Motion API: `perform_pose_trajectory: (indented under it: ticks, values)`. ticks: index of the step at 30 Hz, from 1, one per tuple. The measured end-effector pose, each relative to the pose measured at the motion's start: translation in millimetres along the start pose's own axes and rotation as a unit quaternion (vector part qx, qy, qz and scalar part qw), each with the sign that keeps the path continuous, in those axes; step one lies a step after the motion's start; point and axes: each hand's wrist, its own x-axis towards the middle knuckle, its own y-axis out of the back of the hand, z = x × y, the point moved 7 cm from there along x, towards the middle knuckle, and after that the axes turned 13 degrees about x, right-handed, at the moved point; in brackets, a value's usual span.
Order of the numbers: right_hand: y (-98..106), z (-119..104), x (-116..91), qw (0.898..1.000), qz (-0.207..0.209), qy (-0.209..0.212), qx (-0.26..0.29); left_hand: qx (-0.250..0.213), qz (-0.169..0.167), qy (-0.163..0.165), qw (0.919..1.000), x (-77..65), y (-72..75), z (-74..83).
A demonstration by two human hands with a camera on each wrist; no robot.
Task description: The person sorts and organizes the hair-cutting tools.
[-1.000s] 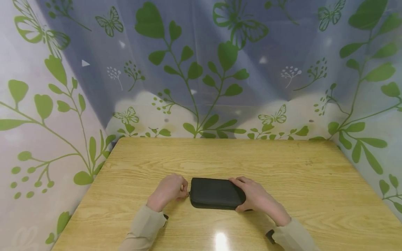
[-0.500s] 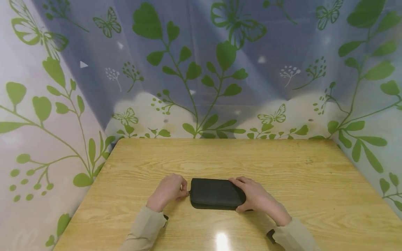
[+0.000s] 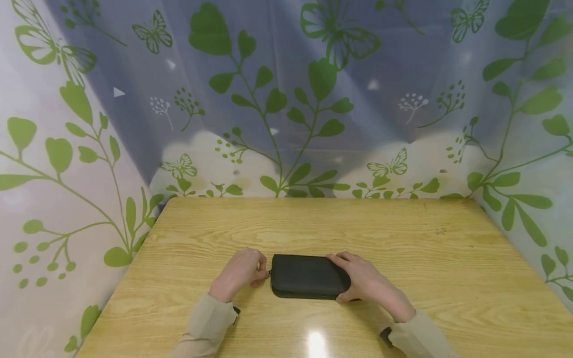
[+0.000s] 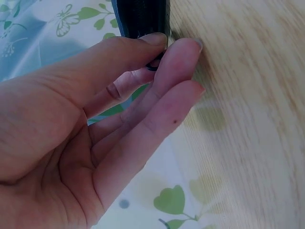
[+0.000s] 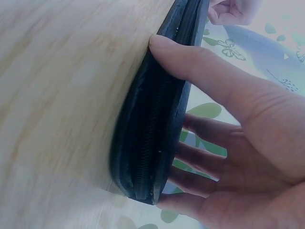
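A black zip-around wallet [image 3: 309, 276] lies flat on the wooden table, its long side facing me. At its left end, my left hand [image 3: 240, 271] pinches the small zipper pull [image 4: 153, 65] between thumb and fingers; the pull is mostly covered by the fingertips in the left wrist view. My right hand [image 3: 366, 279] grips the wallet's right end, thumb on the near side and fingers on the far side. Zipper teeth [image 5: 151, 129] run along the wallet's edge in the right wrist view. What the wallet contains is hidden.
The wooden table [image 3: 313, 223] extends around the wallet on all sides. Behind it and at both sides hangs a curtain [image 3: 286, 124] printed with green leaves and butterflies. A bright light reflection shows on the table's near part.
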Motion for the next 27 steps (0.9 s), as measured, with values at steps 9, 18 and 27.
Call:
perform_pose_trajectory:
  ticks: [9, 18, 27]
  values:
    - [-0.1, 0.1, 0.6, 1.000, 0.000, -0.002, -0.002, -0.005, -0.003, 0.003, 1.0000, 0.3, -1.3, -1.6]
    - [-0.2, 0.3, -0.2, 1.000, 0.000, -0.001, 0.004, -0.018, -0.003, 0.014, 0.9997, 1.6, -3.5, -3.4]
    - [-0.3, 0.8, 0.2, 1.000, -0.005, -0.006, 0.003, -0.014, 0.010, 0.010, 0.9998, 2.7, -2.3, -3.3]
